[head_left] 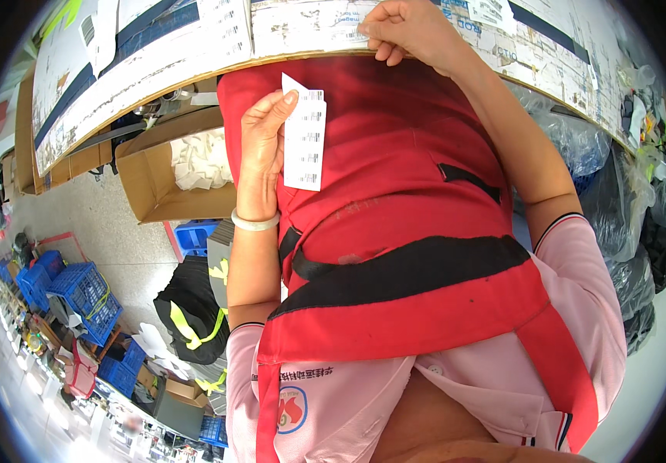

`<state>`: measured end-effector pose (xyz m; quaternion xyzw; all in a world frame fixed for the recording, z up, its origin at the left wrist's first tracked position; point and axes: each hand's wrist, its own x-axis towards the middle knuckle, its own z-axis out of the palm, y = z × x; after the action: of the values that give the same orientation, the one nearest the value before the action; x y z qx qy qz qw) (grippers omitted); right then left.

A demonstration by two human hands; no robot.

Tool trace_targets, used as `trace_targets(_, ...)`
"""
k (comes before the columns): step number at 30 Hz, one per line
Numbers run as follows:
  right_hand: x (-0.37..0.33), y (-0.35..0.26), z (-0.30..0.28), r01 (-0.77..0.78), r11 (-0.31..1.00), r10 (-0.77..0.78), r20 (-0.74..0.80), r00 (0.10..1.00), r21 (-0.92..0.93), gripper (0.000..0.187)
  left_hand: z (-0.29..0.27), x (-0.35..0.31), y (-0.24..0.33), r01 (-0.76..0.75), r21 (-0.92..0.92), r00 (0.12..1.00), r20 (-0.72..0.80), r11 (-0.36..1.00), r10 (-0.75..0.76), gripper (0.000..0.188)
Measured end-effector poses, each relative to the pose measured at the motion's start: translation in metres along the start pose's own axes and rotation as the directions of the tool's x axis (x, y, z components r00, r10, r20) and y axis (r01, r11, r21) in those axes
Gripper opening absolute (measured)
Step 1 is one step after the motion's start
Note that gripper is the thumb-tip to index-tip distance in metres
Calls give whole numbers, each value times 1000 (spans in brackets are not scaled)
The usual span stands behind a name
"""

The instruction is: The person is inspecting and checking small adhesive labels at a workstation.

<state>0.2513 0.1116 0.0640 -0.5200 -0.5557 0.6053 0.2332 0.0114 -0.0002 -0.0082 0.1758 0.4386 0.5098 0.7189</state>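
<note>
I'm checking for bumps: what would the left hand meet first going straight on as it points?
Probably the table edge ahead of the left hand; depth is unclear, so it might pass above.

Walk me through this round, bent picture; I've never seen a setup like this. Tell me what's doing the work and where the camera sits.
There is no machine here: a person works with two bare hands. The single view comes from a wide fisheye camera worn on the head, looking down, so straight edges curve near the rim.

The left hand holds a white strip with small dark print, in front of a red apron. The right hand is at the worn, white-covered worktop; whether its fingers grip anything is unclear. Another printed strip lies on that surface, toward the left.
</note>
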Motion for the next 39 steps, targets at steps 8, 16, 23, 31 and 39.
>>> trace_targets(8,-3,-9,3,1,997,-2,-9,1000,-71,18,-3,1,-1,-9,3,1000,6,1000,9,12)
trace_targets(16,-1,-15,3,-9,990,9,0,1000,-141,19,2,2,2,11,23,1000,1,1000,-11,15)
trace_targets(23,-15,6,-36,315,948,-316,-27,948,-33,17,-5,1,-1,-4,-4,999,-37,1000,4,10)
trace_targets(31,-23,54,-169,-163,821,-199,-541,817,-548,27,0,4,1,-10,-11,1000,-4,1000,10,9)
trace_targets(39,-21,49,-146,-339,565,-334,-584,740,-752,44,5,-3,4,-32,-22,999,24,999,33,10)
